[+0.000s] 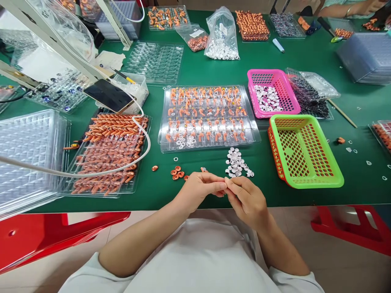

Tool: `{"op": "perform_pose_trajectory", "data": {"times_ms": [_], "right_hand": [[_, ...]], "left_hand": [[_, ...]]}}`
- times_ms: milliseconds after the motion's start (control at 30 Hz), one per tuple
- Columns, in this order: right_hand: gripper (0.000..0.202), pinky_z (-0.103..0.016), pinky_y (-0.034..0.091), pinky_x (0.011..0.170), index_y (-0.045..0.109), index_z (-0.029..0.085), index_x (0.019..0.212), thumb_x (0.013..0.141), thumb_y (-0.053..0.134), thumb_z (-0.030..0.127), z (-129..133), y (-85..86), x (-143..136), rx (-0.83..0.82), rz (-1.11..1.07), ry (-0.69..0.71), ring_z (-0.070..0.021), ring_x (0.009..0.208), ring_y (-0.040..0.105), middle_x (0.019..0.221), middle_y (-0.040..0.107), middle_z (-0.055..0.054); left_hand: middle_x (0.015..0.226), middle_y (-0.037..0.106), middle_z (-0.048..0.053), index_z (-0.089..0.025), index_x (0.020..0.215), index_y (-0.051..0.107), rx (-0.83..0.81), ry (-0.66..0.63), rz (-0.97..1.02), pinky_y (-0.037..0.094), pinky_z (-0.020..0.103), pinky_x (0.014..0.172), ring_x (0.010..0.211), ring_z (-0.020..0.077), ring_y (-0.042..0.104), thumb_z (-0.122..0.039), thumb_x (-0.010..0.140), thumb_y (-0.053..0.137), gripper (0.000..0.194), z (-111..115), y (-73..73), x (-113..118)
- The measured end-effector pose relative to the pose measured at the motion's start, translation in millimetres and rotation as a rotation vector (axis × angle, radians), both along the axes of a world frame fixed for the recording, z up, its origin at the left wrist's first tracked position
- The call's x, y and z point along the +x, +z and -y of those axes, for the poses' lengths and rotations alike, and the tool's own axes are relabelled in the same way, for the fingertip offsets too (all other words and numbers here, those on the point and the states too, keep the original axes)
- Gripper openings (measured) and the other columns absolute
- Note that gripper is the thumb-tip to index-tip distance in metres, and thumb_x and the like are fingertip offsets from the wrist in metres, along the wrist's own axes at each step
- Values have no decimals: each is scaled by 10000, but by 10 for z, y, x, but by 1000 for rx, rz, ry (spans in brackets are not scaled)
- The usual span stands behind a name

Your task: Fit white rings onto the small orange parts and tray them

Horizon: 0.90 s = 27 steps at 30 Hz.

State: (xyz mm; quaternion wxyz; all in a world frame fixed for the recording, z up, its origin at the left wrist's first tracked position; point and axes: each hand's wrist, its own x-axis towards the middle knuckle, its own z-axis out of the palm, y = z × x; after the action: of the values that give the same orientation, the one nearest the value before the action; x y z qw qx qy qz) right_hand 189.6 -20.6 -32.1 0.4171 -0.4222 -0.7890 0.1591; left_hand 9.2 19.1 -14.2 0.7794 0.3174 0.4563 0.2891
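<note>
My left hand (pixel 205 188) and my right hand (pixel 248 198) meet at the fingertips above the table's front edge. Both are closed in a pinch, and whatever sits between the fingers is too small and covered to make out. Just beyond my right hand lies a pile of small white discs with dark edges (pixel 236 162). Several orange ring-like pieces (pixel 177 173) lie beyond my left hand, one partly hidden by it. A small orange piece with a grey tip (pixel 203 169) shows right behind my fingers.
Farther in, a clear tray (pixel 163 142) holds rows of orange parts and white rings. To the right stand a green basket (pixel 337 181) and a pink basket (pixel 295 108) with white discs. Stacked orange parts (pixel 110 150), a cable (pixel 149 138) and a phone (pixel 108 95) occupy the left.
</note>
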Motion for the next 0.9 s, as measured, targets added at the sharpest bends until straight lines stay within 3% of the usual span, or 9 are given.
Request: {"op": "perform_pose_trajectory", "data": {"times_ms": [300, 533, 767, 900], "right_hand": [[576, -347, 588, 753, 472, 263, 1404, 880, 547, 38, -14, 41, 38, -82, -62, 73, -205, 946, 635, 1058, 631, -104], [542, -354, 585, 796, 525, 284, 1360, 876, 542, 40, -24, 36, 52, -128, -126, 75, -209, 993, 643, 1101, 622, -94], [436, -338, 567, 795, 643, 313, 1229, 884, 576, 55, -16, 19, 3, -269, -362, 66, -198, 982, 645, 1071, 641, -56], [327, -338, 554, 794, 692, 305, 1117, 879, 621, 91, 23, -28, -68, -402, -561, -37, -186, 932, 635, 1010, 632, -41]], "left_hand": [[713, 749, 53, -107, 785, 785, -152, 84, 122, 572, 251, 665, 630, 121, 679, -225, 619, 874, 223, 13, -25, 39], [775, 750, 46, -112, 772, 756, -191, 122, 193, 571, 264, 718, 697, 131, 696, -181, 609, 874, 213, 22, -34, 47], [702, 724, 2, -136, 753, 708, -31, 128, 136, 536, 232, 717, 668, 99, 666, -157, 651, 839, 168, 64, -21, 64], [768, 732, 11, -155, 765, 717, 114, 138, 79, 541, 239, 745, 755, 120, 676, -162, 701, 803, 107, 111, -19, 73]]}}
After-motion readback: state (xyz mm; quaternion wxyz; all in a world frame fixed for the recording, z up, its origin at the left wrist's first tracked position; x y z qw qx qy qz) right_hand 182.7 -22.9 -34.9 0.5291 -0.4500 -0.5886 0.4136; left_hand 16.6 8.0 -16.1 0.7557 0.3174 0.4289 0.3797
